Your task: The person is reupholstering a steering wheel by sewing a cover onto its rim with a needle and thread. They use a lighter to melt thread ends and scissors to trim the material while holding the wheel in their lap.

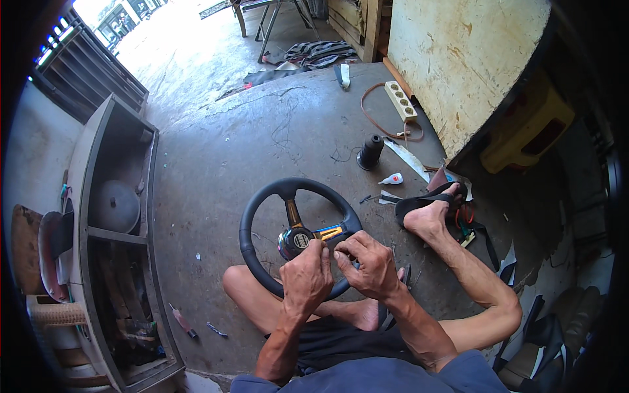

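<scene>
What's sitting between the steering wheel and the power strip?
A black spool, standing roughly midway between the steering wheel and the power strip, in the head view. A small white bottle lies just off to the right.

Grey floor (203,170) with a black thread spool (371,153), a small white bottle (392,179) and (farther back) a cream power strip (400,102).

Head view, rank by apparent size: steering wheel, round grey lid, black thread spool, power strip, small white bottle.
1. Steering wheel
2. Round grey lid
3. Black thread spool and power strip: too alike to rank
4. Small white bottle
</scene>
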Demonstrator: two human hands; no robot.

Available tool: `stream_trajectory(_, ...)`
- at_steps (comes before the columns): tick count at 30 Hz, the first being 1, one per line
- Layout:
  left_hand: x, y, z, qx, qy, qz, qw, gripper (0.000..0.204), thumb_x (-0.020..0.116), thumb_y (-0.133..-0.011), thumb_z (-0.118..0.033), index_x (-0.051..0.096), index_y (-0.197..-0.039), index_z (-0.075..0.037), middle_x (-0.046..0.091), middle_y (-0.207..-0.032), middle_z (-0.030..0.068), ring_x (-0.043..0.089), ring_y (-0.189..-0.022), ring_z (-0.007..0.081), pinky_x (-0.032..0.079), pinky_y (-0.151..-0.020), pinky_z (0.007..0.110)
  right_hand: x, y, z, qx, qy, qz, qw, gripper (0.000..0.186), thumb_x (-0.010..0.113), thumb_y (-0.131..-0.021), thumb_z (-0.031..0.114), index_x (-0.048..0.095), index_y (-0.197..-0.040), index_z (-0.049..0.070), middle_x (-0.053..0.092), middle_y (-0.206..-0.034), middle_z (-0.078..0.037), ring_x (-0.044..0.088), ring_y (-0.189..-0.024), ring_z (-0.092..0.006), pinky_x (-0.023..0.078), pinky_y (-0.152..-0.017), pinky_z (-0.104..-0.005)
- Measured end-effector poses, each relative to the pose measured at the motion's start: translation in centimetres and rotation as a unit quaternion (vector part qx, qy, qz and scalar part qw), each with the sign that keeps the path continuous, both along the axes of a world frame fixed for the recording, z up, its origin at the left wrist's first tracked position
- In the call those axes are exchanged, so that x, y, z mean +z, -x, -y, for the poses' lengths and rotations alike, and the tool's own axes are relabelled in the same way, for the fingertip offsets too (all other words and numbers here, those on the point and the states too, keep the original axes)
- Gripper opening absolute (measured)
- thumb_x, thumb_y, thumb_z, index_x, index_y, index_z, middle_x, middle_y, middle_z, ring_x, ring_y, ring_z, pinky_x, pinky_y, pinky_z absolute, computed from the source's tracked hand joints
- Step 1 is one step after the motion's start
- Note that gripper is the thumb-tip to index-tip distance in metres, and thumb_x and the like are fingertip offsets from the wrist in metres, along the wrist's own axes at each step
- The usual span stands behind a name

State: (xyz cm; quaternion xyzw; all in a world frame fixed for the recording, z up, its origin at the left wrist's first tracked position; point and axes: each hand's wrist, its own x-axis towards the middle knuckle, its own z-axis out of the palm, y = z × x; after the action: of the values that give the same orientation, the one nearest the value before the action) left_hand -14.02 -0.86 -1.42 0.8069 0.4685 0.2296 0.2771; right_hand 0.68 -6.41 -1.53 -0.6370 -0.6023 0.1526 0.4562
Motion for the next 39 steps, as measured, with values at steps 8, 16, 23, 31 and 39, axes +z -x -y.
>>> stream_trajectory(8,-0.3,0.1,0.1,-0.001,0.02,0.012,1.0,0.014,0.055,-0.1,-0.019,0.056,-0.095,-0.006,0.066,-0.075,0.0188,0.066,-0.068,0.0417,0.049,-0.058,0.051,0.0,0.1,0.1,0.001,0.013,-0.018,1.0,0.007,0.071,-0.086,0.008,0.069,-0.091,0.003,0.065,-0.084,-0.011,0.066,-0.07,-0.0269,0.053,-0.061,-0.0362)
stream_trajectory(16,-0.8,0.1,0.3,0.04,0.073,0.065,0.994,0.017,0.055,-0.101,-0.02,0.058,-0.093,-0.005,0.063,-0.066,0.0194,0.065,-0.064,0.0423,0.046,-0.055,0.051,-0.3,0.2,0.5,-0.009,0.043,-0.065,0.997,0.01,0.069,-0.089,0.014,0.069,-0.092,0.005,0.065,-0.087,-0.011,0.068,-0.073,-0.0309,0.054,-0.065,-0.0402)
stream_trajectory(23,-1.1,0.1,0.6,0.062,0.051,0.072,0.994,0.017,0.055,-0.101,-0.02,0.06,-0.092,-0.005,0.064,-0.066,0.0185,0.066,-0.062,0.0409,0.047,-0.056,0.049,-0.5,0.6,0.9,0.012,0.052,-0.09,0.995,0.01,0.069,-0.089,0.014,0.069,-0.093,0.004,0.064,-0.085,-0.012,0.066,-0.072,-0.0294,0.053,-0.063,-0.0399)
stream_trajectory(31,-1.2,0.2,0.7,0.068,0.042,0.063,0.995,0.019,0.055,-0.101,-0.02,0.06,-0.09,-0.006,0.064,-0.065,0.0172,0.065,-0.061,0.04,0.047,-0.054,0.049,0.0,1.1,1.2,-0.023,0.04,-0.092,0.995,0.013,0.068,-0.09,0.011,0.07,-0.101,0.003,0.066,-0.089,-0.011,0.068,-0.075,-0.027,0.055,-0.065,-0.0366)
stream_trajectory(39,-1.2,-0.1,0.9,0.059,0.043,0.11,0.991,0.021,0.059,-0.101,-0.02,0.061,-0.087,-0.004,0.062,-0.062,0.0155,0.064,-0.054,0.0342,0.047,-0.052,0.043,0.4,1.2,1.4,0.005,0.011,-0.096,0.995,0.022,0.073,-0.087,0.007,0.07,-0.108,0.001,0.069,-0.093,-0.014,0.071,-0.078,-0.028,0.056,-0.068,-0.0379)
